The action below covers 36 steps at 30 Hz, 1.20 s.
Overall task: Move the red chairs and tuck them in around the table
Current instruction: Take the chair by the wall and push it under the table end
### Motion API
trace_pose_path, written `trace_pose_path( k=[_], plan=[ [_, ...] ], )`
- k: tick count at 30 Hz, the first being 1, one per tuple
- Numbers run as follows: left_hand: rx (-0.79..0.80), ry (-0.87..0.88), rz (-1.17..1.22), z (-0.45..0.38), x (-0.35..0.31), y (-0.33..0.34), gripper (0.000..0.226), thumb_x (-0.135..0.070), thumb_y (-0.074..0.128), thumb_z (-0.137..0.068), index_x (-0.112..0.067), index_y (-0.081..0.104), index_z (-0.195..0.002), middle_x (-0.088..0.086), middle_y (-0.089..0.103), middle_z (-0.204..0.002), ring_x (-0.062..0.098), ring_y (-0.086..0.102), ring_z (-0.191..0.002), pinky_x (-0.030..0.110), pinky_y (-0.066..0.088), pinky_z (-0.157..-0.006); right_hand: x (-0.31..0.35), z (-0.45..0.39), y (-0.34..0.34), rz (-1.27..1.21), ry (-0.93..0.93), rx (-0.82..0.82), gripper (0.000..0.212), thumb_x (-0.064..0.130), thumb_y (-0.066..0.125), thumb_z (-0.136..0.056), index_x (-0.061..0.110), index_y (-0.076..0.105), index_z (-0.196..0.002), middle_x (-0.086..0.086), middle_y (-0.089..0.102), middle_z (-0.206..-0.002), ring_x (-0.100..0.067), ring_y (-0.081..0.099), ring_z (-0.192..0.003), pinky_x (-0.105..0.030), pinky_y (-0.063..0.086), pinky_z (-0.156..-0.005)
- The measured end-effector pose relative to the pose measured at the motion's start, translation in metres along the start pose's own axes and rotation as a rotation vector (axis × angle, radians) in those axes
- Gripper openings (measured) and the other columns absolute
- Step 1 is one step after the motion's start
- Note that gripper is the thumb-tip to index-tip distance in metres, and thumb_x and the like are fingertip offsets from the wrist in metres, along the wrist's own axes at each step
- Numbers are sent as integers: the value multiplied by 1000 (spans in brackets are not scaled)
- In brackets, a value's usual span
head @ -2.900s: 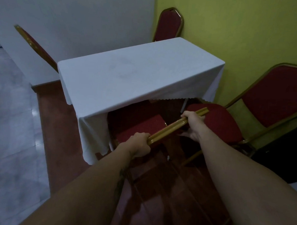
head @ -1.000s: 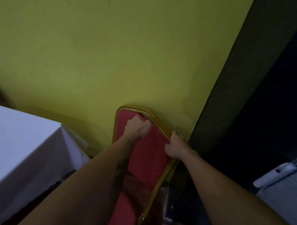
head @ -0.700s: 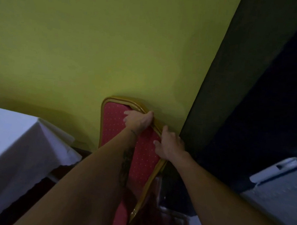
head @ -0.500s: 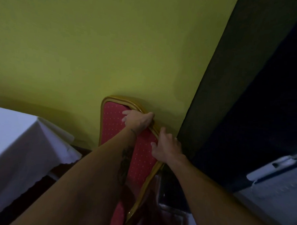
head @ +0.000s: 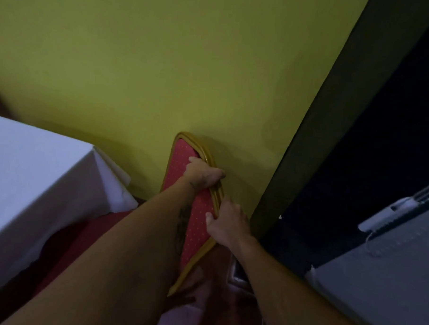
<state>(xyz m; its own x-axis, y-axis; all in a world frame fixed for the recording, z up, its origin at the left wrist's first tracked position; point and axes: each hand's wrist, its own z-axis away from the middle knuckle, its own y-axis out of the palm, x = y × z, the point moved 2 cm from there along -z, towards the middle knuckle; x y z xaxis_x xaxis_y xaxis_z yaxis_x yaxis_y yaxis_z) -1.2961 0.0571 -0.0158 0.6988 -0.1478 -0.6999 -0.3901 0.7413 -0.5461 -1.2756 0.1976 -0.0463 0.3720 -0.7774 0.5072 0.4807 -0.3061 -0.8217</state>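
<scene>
Chair (head: 198,218) is standing straight ahead of the person, backrest seen nearly edge-on, its back close against the yellow wall (head: 163,62). The backrest's long axis is running from upper left, at the rounded top corner, down toward lower right near the camera. Seat and legs are mostly hidden under the forearms; can't tell how they are sitting on the floor.

Left hand (head: 203,173) is gripping high on the gold frame (head: 218,194), fingers curled over the far edge, thumb side on the red padding. Right hand (head: 226,223) is holding lower on the same edge, fingers wrapped behind the frame, thumb pressing on the padding. Both hands are closed on the chair, one just below the other on a single side rail. Right is nearer the body; left is reaching further.

Worktop (head: 40,177), under a white cloth, is lying to the left and slightly below the hands, its corner near the chair but apart from it. A dark post (head: 307,154) is flanking the chair on the right.

Judgement: the coming move likely calls for swinging the chair leftward, away from the wall, and turning it so the seat is facing the worktop. With both grips on one rail, the chair could twist.
</scene>
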Motion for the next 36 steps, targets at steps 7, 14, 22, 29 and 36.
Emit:
trace_pose_path(
  k=[7, 14, 22, 29, 36],
  plan=[
    [85, 46, -42, 44, 34, -12, 119, -45, 74, -86, 5, -6, -159, 26, 30, -161, 41, 39, -144, 43, 43, -114, 0, 42, 20, -49, 4, 142, 59, 53, 71, -83, 13, 57, -124, -2, 63, -110, -24, 62, -102, -33, 50, -84],
    [147, 180, 165, 91, 110, -28, 38, -23, 64, -95, -13, 64, -131, 11, 66, -132, 29, 61, -114, 42, 49, -101, 8, 54, -28, -80, 61, 393, 22, 10, 67, -92, 9, 62, -113, -11, 70, -107, -25, 69, -100, -43, 58, -90],
    [271, 67, 103, 133, 153, 18, 131, -45, 87, -65, -11, 9, -164, 10, 25, -168, 27, 30, -151, 35, 29, -122, 74, 3, -59, 5, -130, 14, 30, 16, 59, -87, 18, 52, -116, -9, 60, -107, -29, 58, -95, -38, 48, -81],
    [92, -56, 41, 127, 126, 51, 130, -45, 80, -79, -1, -12, -160, 18, -4, -171, 39, 12, -156, 42, 20, -125, 100, -60, -36, 205, -201, -12, 73, 41, 61, -92, 12, 32, -153, -19, 56, -143, -42, 57, -126, -47, 51, -99],
    [53, -148, 125, 134, 114, 54, 118, -19, 76, -84, -4, -12, -161, 15, -4, -172, 40, 5, -157, 46, 19, -126, 88, -80, -20, -131, -87, 204, 8, 5, 58, -92, 3, 51, -92, -14, 57, -81, -28, 56, -64, -33, 46, -54]
  ],
)
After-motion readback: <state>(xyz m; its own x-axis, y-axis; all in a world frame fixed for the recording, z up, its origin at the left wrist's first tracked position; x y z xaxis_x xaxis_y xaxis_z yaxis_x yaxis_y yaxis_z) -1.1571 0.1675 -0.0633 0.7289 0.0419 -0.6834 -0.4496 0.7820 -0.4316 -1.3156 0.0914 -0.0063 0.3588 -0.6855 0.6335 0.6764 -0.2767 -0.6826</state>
